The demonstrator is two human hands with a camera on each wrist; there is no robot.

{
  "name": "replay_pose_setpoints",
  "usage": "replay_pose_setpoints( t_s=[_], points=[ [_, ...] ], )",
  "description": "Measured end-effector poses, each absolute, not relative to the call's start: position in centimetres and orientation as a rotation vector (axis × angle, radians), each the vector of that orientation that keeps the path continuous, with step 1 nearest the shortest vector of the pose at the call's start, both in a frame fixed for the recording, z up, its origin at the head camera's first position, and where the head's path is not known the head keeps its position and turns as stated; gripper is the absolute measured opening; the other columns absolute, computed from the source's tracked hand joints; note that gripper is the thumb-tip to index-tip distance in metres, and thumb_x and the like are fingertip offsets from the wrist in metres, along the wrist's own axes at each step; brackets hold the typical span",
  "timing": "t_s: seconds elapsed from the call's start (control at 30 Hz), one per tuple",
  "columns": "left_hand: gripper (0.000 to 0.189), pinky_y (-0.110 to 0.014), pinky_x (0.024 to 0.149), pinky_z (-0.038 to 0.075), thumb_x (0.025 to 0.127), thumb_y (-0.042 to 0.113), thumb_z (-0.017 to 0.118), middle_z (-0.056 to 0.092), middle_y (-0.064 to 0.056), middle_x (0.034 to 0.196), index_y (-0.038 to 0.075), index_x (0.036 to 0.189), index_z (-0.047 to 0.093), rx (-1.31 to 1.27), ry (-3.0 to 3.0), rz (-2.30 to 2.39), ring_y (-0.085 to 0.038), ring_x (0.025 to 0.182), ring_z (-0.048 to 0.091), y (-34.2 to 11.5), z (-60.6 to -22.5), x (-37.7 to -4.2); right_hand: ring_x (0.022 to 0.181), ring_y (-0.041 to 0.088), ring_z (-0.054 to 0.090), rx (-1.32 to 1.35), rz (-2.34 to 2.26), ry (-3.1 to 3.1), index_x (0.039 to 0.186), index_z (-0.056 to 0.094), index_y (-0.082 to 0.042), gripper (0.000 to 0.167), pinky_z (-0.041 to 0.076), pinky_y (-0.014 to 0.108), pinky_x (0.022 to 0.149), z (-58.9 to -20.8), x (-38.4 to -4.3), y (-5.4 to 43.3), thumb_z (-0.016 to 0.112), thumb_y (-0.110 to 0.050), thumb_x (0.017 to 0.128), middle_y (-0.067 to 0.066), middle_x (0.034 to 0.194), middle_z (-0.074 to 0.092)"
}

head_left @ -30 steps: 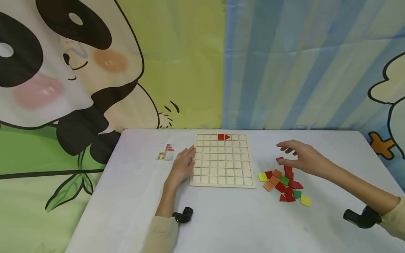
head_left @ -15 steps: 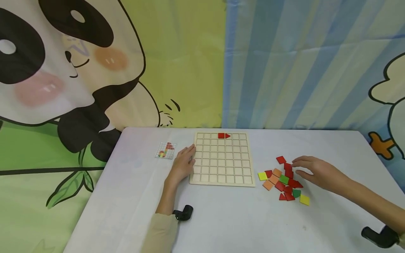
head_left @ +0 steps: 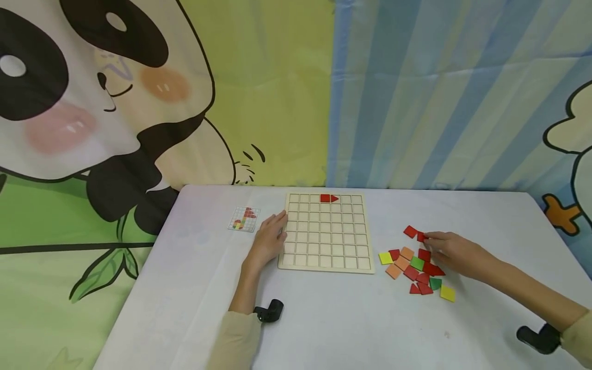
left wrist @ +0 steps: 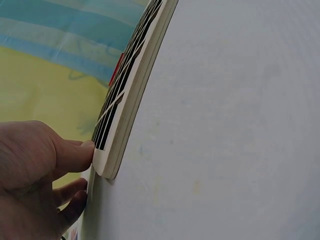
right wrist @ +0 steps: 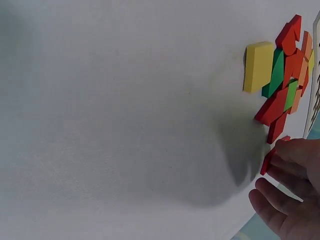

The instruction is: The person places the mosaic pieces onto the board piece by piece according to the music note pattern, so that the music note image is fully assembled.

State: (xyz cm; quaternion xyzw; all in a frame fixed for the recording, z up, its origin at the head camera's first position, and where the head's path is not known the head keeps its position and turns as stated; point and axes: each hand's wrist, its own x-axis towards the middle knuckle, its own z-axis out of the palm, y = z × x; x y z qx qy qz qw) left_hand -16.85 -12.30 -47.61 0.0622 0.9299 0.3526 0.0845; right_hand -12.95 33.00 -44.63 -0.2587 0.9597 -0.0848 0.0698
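A wooden grid board lies mid-table, with a red square tile and a red triangle tile in its top row. My left hand rests along the board's left side, its fingertips touching the edge; in the left wrist view the thumb meets the frame's corner. Over at the pile, my right hand pinches a red square tile between thumb and fingers. The right wrist view shows that red tile at the thumb tip, partly covered by the hand.
Loose red, orange, green and yellow tiles lie close together right of the board. A single red tile lies at the pile's far end. Left of the board is a small pattern card. A printed curtain hangs behind the table.
My right hand has drawn back from the far red tile and come down to the pile, now pinching another red tile. The left hand has stayed at the board's edge.
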Motion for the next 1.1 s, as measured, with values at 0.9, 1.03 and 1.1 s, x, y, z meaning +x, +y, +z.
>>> replay_pose_setpoints(
  t_s=[0.9, 1.03, 1.1],
  points=[
    [0.052, -0.059, 0.128, 0.02, 0.104, 0.005, 0.054, 0.036, -0.009, 0.168, 0.0, 0.155, 0.044, 0.184, 2.783, 1.087, -0.036, 0.158, 0.024, -12.8, -47.2, -16.6, 0.086, 0.03, 0.067, -0.805, -0.427, 3.091, 0.105, 0.073, 0.006, 0.031, 0.064, 0.047, 0.076, -45.4, -17.1, 32.1, 0.086, -0.003, 0.078, 0.015, 0.094, 0.07],
    [0.052, -0.06, 0.127, 0.021, 0.104, 0.005, 0.055, 0.036, -0.009, 0.168, 0.0, 0.154, 0.045, 0.207, 2.781, 1.081, -0.037, 0.157, 0.025, -12.5, -47.5, -16.7, 0.088, 0.03, 0.066, -0.716, -0.539, 3.064, 0.109, 0.072, 0.006, 0.03, 0.064, 0.046, 0.074, -44.4, -17.8, 31.0, 0.083, -0.004, 0.083, 0.017, 0.1, 0.067],
    [0.052, -0.061, 0.127, 0.022, 0.103, 0.005, 0.055, 0.037, -0.009, 0.167, 0.0, 0.154, 0.045, 0.213, 2.783, 1.073, -0.037, 0.157, 0.026, -12.4, -47.6, -16.8, 0.089, 0.03, 0.067, -0.669, -0.611, 3.012, 0.112, 0.071, 0.007, 0.031, 0.065, 0.044, 0.075, -44.0, -18.0, 29.7, 0.08, -0.004, 0.085, 0.019, 0.103, 0.066]
  ],
)
